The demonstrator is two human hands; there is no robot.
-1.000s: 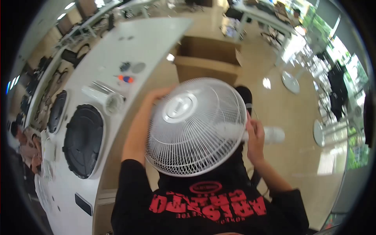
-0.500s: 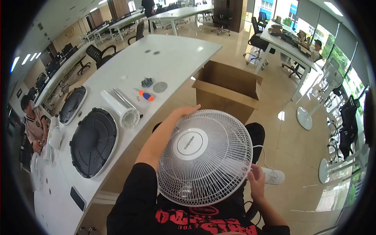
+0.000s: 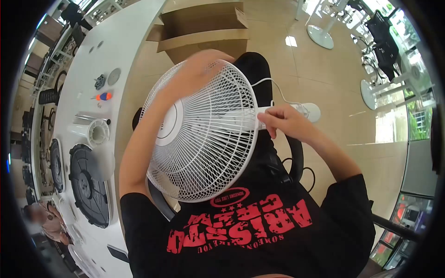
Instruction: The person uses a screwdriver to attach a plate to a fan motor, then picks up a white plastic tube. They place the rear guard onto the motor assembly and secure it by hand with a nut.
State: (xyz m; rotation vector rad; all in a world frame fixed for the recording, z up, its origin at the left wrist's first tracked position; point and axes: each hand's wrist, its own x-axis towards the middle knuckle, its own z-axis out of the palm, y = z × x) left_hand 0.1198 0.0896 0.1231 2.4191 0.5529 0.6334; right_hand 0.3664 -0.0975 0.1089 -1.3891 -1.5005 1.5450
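Observation:
A white fan grille (image 3: pixel 208 139) with a round centre cap is tilted in front of my lap, its fan neck partly visible through the wires. My left arm reaches across the front of it. My left hand (image 3: pixel 199 69) lies over the grille's upper rim, its fingers smeared by motion. At the right edge of the rim, my right hand (image 3: pixel 285 121) has its thumb and fingers pinched, apparently on the rim. Beyond that hand, the white fan base (image 3: pixel 309 112) and a white cord (image 3: pixel 280 91) show. Whatever lies behind the grille is mostly hidden.
An open cardboard box (image 3: pixel 204 39) stands ahead on the floor. On the white table (image 3: pixel 130 28) at left lie an orange-blue screwdriver (image 3: pixel 104 96), a white tube (image 3: pixel 97 132), a metal rod (image 3: pixel 92 117), a black round part (image 3: pixel 88 185) and a phone (image 3: pixel 118 253). Another person (image 3: pixel 48 222) sits beyond.
My view has turned down and right. The fan has tilted so its front faces more leftward. My left hand has slid over the upper rim; my right hand stays at the right rim, fingers more curled.

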